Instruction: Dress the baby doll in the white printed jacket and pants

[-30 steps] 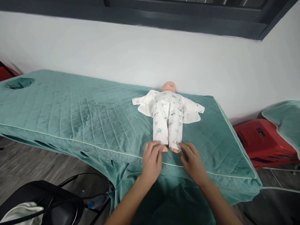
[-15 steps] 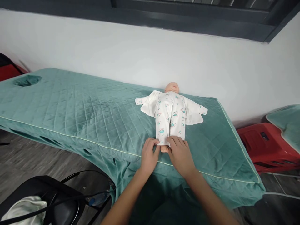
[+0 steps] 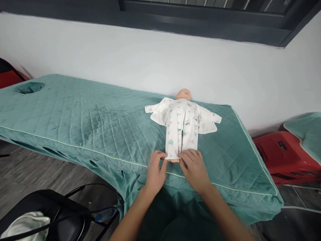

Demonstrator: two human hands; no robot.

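Observation:
A baby doll (image 3: 182, 124) in white printed pyjamas lies on its back on a teal quilted massage bed (image 3: 87, 117), head toward the wall. My left hand (image 3: 155, 170) pinches the cuff of the doll's left-side trouser leg at the foot. My right hand (image 3: 194, 169) rests with curled fingers on the cuff of the other trouser leg, covering that foot. A bit of one bare foot shows between my hands.
The bed has a face hole (image 3: 29, 87) at its far left and stands against a white wall. A black chair (image 3: 50, 217) with white cloth sits at the lower left. A red plastic stool (image 3: 283, 154) and another teal bed (image 3: 306, 129) stand at the right.
Both hands moved in from just below the doll's feet onto the trouser cuffs. The left hand went from spread to pinching the cuff; the right slid left over the other cuff.

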